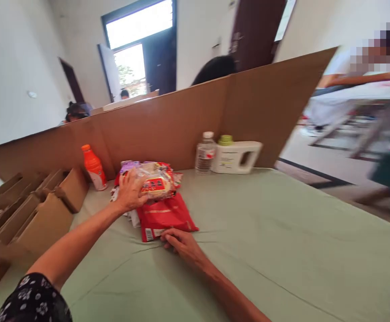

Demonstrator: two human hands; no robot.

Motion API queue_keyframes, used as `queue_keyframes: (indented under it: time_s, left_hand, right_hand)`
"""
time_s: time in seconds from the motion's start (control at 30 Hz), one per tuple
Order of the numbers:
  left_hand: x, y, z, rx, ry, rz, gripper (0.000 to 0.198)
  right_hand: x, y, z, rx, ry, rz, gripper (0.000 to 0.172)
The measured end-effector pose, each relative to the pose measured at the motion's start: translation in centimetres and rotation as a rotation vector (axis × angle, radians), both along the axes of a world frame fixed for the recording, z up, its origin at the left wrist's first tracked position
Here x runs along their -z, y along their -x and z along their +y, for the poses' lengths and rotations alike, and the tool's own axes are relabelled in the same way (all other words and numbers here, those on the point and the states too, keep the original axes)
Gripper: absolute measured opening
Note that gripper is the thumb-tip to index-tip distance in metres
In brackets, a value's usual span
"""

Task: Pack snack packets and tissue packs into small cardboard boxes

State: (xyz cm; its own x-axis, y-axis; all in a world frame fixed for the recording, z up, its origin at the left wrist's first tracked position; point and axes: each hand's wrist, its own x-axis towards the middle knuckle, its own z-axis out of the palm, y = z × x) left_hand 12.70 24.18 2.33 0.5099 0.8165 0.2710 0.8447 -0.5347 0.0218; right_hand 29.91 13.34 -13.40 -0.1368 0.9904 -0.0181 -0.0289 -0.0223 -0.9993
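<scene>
A pile of snack packets lies on the green-covered table. On top is a clear plastic food packet with a red label, and beneath it a flat red bag sticks out toward me. My left hand rests against the left side of the clear packet, its fingers and thumb spread over the pile. At the near edge of the red bag, my right hand has its fingers curled together on the bag's rim; its fingertips are partly hidden. Purple packaging shows behind my left hand.
An orange bottle stands behind the pile, beside several open cardboard boxes at left. A clear bottle and a white jug with a green cap stand against the cardboard partition. Other people are beyond it.
</scene>
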Motion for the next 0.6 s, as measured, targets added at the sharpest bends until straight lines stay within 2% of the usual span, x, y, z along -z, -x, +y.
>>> queue_keyframes:
  time_s: [0.07, 0.13, 0.23, 0.3, 0.37, 0.43, 0.5, 0.6]
  left_hand:
    - [0.2, 1.6, -2.9, -0.051, -0.055, -0.02, 0.079]
    - [0.3, 4.3, -6.6, -0.125, -0.112, -0.027, 0.079]
    - [0.0, 10.3, -12.5, -0.316, -0.214, -0.047, 0.071]
    - [-0.7, 14.9, -15.5, -0.478, -0.281, -0.068, 0.066]
    - [-1.6, 19.2, -17.3, -0.616, -0.323, -0.075, 0.066]
    - [-2.3, 22.5, -18.1, -0.708, -0.318, -0.067, 0.063]
    - [-2.9, 24.4, -18.5, -0.754, -0.281, -0.058, 0.056]
    - [-3.2, 25.2, -19.4, -0.728, -0.216, -0.061, 0.04]
  right_hand:
    - [0.8, -0.4, -0.2, -0.028, 0.015, -0.014, 0.05]
    - [1.7, -0.6, -0.2, -0.076, 0.039, -0.018, 0.057]
    - [2.9, -0.3, -0.3, -0.183, 0.069, -0.048, 0.065]
    - [3.1, 0.1, -0.6, -0.207, 0.077, -0.06, 0.069]
    - [2.7, 0.4, -1.0, -0.182, 0.076, -0.057, 0.072]
    - [2.0, 0.4, -1.6, -0.183, 0.073, -0.058, 0.07]
    - [1.4, 0.0, -2.0, -0.225, 0.07, -0.062, 0.065]
    - [1.2, -0.6, -1.9, -0.271, 0.089, -0.061, 0.063]
